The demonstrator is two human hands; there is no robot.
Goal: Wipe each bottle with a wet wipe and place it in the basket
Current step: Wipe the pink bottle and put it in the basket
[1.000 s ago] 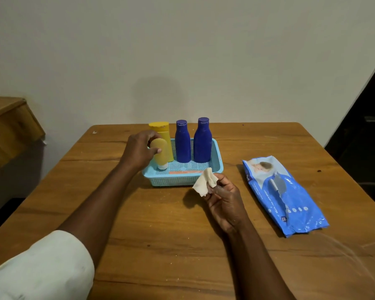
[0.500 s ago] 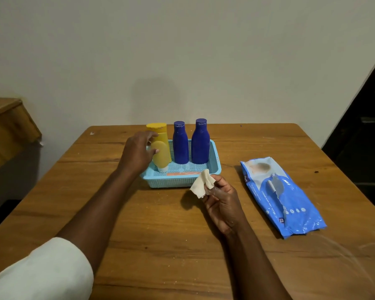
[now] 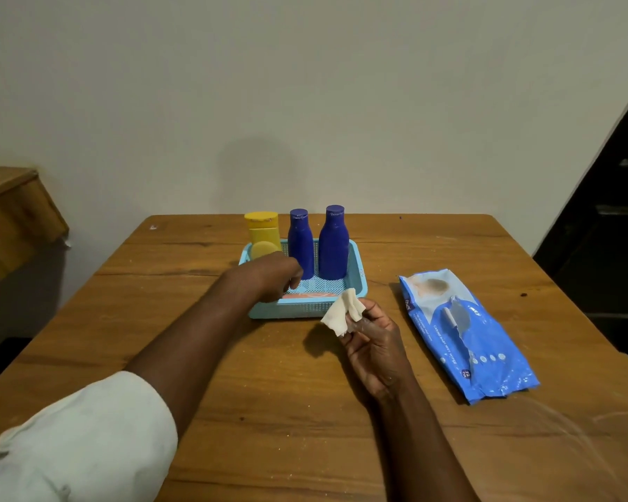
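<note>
Right grip (image 3: 372, 336) pinches wipe (image 3: 342, 311) | left hand (image 3: 269, 275) curled over basket (image 3: 359, 280)

It looked like a plain room in a home. A worn wooden table (image 3: 305, 411) stood against a bare, off-white painted wall (image 3: 305, 85). At nine o'clock another wooden piece of furniture (image 3: 11, 219) jutted in, and at three o'clock a dark doorway (image 3: 617, 230) opened. On the table, a blue pack of baby wipes (image 3: 464, 335) and a small turquoise plastic basket (image 3: 305, 307) of toiletry bottles (image 3: 333, 244) suggested a household.
</note>
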